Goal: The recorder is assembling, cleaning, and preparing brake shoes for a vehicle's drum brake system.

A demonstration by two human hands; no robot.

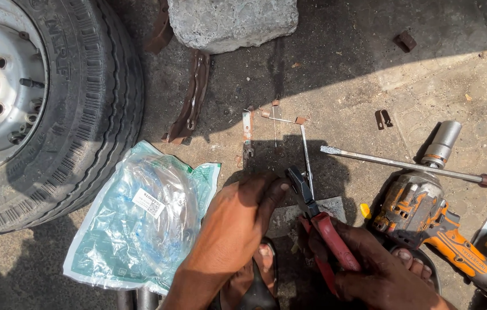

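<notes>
While the right hand (370, 270) wraps its fingers tightly around the red handles of a pair of pliers (318, 224), the dark nose of the tool points up and away from the person, and it pinches the lower end of a thin metal rod (306, 155) that runs straight up the ground toward a cluster of small rusty springs (275, 112). The left hand (237, 224) lies just beside the plier nose with its fingers curled loosely downward; the thumb tip reaches toward the nose, but I cannot tell whether the fingers hold anything beneath them. Under both hands a flat grey metal plate (332, 208) rests on the concrete, partly covered by them. Below the wrists, toes in sandals (260, 281) show at the bottom edge.

Farther out on the right, an orange and black impact wrench (433, 224) with a silver socket (443, 143) lies on its side, and a long screwdriver (410, 165) with a red handle crosses above it, tip pointing left. To the left of the hands sits a clear plastic bag (134, 218) with green-tinted edges and a white label, something coiled inside. Beyond it, a tyre on a silver wheel (42, 103) fills the upper left corner. A curved rusty brake shoe (191, 97) lies between the tyre and the springs, and a rough grey stone block (232, 20) sits at the top edge. Two small rusty clips (383, 119) lie well apart on the sunlit concrete.
</notes>
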